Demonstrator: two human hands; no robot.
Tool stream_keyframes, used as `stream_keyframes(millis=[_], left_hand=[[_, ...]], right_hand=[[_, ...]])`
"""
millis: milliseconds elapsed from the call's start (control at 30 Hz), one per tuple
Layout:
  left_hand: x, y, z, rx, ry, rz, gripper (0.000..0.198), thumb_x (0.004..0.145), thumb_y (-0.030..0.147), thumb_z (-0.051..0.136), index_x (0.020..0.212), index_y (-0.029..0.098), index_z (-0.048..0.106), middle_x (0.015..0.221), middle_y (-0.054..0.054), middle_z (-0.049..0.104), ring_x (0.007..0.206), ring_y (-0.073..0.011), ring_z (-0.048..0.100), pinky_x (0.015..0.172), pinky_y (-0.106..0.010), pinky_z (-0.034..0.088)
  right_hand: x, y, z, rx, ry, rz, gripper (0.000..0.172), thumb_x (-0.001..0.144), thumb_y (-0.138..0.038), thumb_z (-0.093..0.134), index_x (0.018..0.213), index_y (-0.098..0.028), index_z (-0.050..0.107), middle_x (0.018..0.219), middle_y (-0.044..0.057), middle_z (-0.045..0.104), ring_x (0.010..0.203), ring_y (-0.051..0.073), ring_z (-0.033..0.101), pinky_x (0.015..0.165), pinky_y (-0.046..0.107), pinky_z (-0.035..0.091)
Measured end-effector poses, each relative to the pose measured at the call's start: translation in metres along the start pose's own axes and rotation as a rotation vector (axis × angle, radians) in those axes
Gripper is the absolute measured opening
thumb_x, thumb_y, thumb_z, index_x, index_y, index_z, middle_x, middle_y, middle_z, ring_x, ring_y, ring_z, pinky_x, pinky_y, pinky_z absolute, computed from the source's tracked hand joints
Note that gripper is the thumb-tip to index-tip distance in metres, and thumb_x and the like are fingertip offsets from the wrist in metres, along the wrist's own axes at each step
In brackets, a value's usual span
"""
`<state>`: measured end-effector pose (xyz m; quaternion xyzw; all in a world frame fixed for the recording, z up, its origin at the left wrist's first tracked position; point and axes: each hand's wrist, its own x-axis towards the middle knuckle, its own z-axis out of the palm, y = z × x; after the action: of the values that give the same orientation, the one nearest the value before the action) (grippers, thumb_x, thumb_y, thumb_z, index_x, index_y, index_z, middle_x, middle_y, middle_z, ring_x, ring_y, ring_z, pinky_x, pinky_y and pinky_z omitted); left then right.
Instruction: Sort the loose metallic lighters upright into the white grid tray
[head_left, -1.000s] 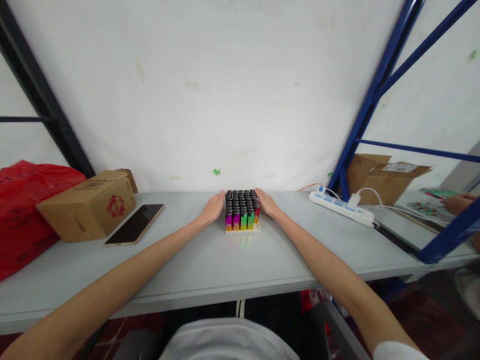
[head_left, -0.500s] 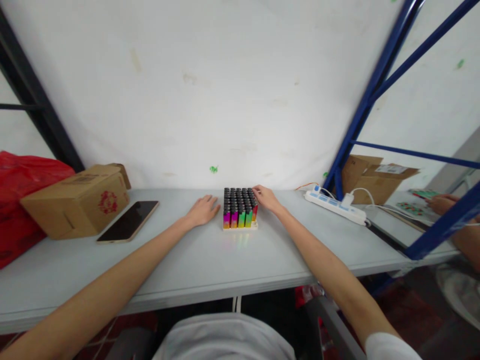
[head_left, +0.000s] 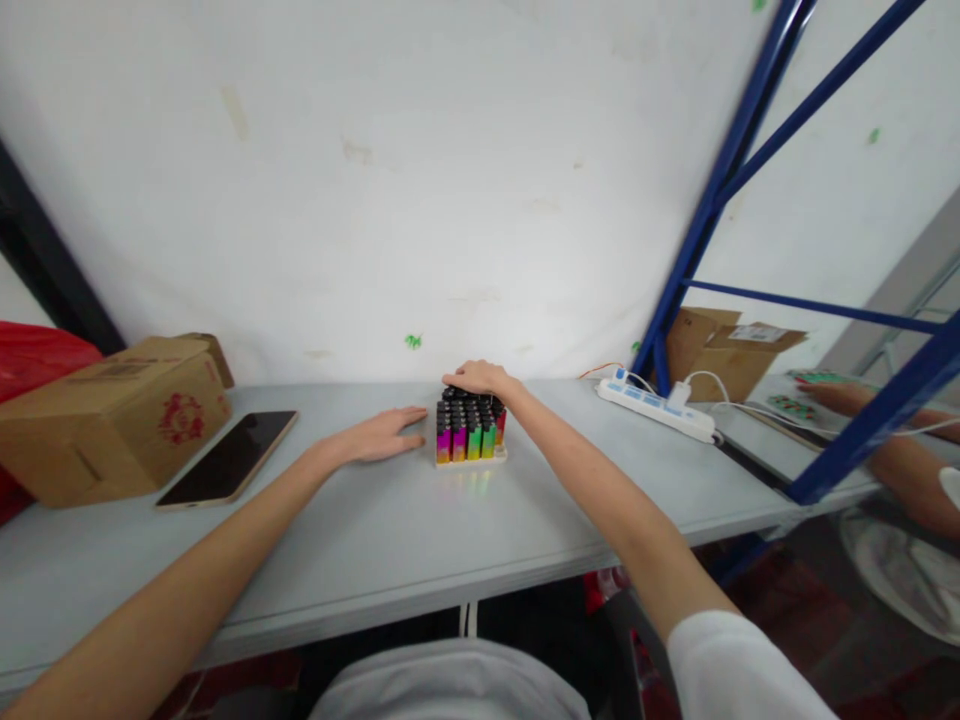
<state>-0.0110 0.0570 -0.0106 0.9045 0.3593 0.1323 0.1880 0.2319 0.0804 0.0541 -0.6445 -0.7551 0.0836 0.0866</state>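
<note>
A small white tray (head_left: 471,459) packed with several upright lighters (head_left: 468,432), black caps and bright pink, green and orange bodies, stands on the grey table (head_left: 420,520) near the wall. My right hand (head_left: 477,377) lies over the far top of the lighters, fingers curved down onto the caps. My left hand (head_left: 381,436) rests flat on the table just left of the tray, fingers stretched toward it and nothing in them.
A phone (head_left: 229,457) lies face up at the left beside a cardboard box (head_left: 112,415) and a red bag (head_left: 34,352). A white power strip (head_left: 654,405) with cables lies at the right by a blue rack (head_left: 697,225). Another person's arm (head_left: 885,410) shows at far right.
My right hand has moved from the tray's right side up onto the lighter tops. My left hand has left the tray's left side and now lies flat on the table. The camera has turned right.
</note>
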Motion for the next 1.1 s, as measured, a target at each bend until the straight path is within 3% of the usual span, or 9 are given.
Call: stream_keyframes(millis=[167,267,367,433,500,600,767,967,1100], left_hand=[[-0.009,0.025,-0.012,-0.118,0.02,-0.001,0.097,0.072,0.063,0.077,0.155,0.024,0.044,0.159,-0.011,0.046,0.144,-0.0354,0.047,0.12,-0.045,0.037],[-0.011,0.046,-0.006,-0.212,0.075,0.052,0.115,0.067,0.062,0.083,0.162,0.026,0.03,0.164,-0.013,0.037,0.146,-0.0357,0.043,0.121,-0.047,0.036],[-0.009,0.064,0.004,-0.254,0.155,0.11,0.119,0.065,0.06,0.085,0.163,0.026,0.026,0.162,-0.013,0.041,0.144,-0.0353,0.046,0.118,-0.046,0.041],[-0.007,0.07,0.008,-0.21,0.229,0.119,0.11,0.066,0.058,0.085,0.159,0.026,0.036,0.158,-0.012,0.048,0.14,-0.0358,0.051,0.116,-0.045,0.043],[-0.005,0.071,0.007,-0.198,0.21,0.119,0.097,0.068,0.058,0.083,0.152,0.025,0.047,0.147,-0.01,0.059,0.129,-0.0344,0.059,0.11,-0.044,0.048],[-0.004,0.065,-0.002,-0.218,0.156,0.117,0.087,0.07,0.057,0.082,0.145,0.024,0.053,0.135,-0.008,0.067,0.117,-0.0315,0.066,0.104,-0.042,0.052],[-0.01,0.036,-0.032,-0.269,0.124,-0.005,0.102,0.066,0.054,0.084,0.152,0.025,0.038,0.125,-0.009,0.069,0.11,-0.0285,0.068,0.094,-0.038,0.056],[-0.03,-0.018,-0.069,-0.234,0.079,-0.117,0.093,0.06,0.058,0.086,0.136,0.018,0.049,0.119,-0.009,0.07,0.106,-0.0292,0.066,0.09,-0.035,0.057],[-0.038,-0.021,-0.083,-0.115,0.109,-0.188,0.112,0.057,0.066,0.084,0.148,0.019,0.041,0.131,-0.008,0.067,0.114,-0.032,0.064,0.097,-0.04,0.054]], right_hand=[[-0.024,0.053,-0.015,-0.025,0.016,0.113,0.062,0.093,-0.065,0.043,0.114,-0.019,0.079,0.122,0.015,0.075,0.114,0.035,0.069,0.095,0.042,0.052],[-0.042,0.076,-0.018,-0.034,0.047,0.163,0.063,0.095,-0.065,0.04,0.111,-0.019,0.08,0.12,0.016,0.075,0.112,0.035,0.07,0.092,0.042,0.053],[-0.057,0.089,-0.016,-0.002,0.074,0.177,0.066,0.095,-0.07,0.041,0.105,-0.018,0.081,0.112,0.017,0.077,0.108,0.036,0.071,0.091,0.042,0.053],[-0.065,0.093,-0.017,0.046,0.102,0.081,0.067,0.096,-0.071,0.041,0.103,-0.018,0.081,0.11,0.016,0.078,0.107,0.034,0.071,0.093,0.041,0.052],[-0.073,0.097,-0.021,0.108,0.151,-0.109,0.066,0.097,-0.072,0.042,0.111,-0.019,0.078,0.116,0.014,0.077,0.11,0.031,0.07,0.097,0.038,0.05],[-0.086,0.104,-0.027,0.126,0.216,-0.292,0.074,0.092,-0.076,0.049,0.134,-0.018,0.067,0.128,0.016,0.071,0.117,0.032,0.067,0.103,0.039,0.047],[-0.104,0.111,-0.014,-0.021,0.194,-0.229,0.08,0.091,-0.079,0.046,0.147,-0.022,0.054,0.124,0.017,0.071,0.113,0.033,0.067,0.099,0.04,0.047],[-0.108,0.106,0.0,-0.109,0.282,-0.207,0.075,0.095,-0.076,0.042,0.146,-0.023,0.055,0.119,0.016,0.072,0.107,0.032,0.069,0.092,0.036,0.047],[-0.109,0.103,-0.005,-0.145,0.271,-0.209,0.074,0.096,-0.075,0.04,0.146,-0.023,0.054,0.118,0.016,0.074,0.106,0.031,0.07,0.09,0.034,0.048]])
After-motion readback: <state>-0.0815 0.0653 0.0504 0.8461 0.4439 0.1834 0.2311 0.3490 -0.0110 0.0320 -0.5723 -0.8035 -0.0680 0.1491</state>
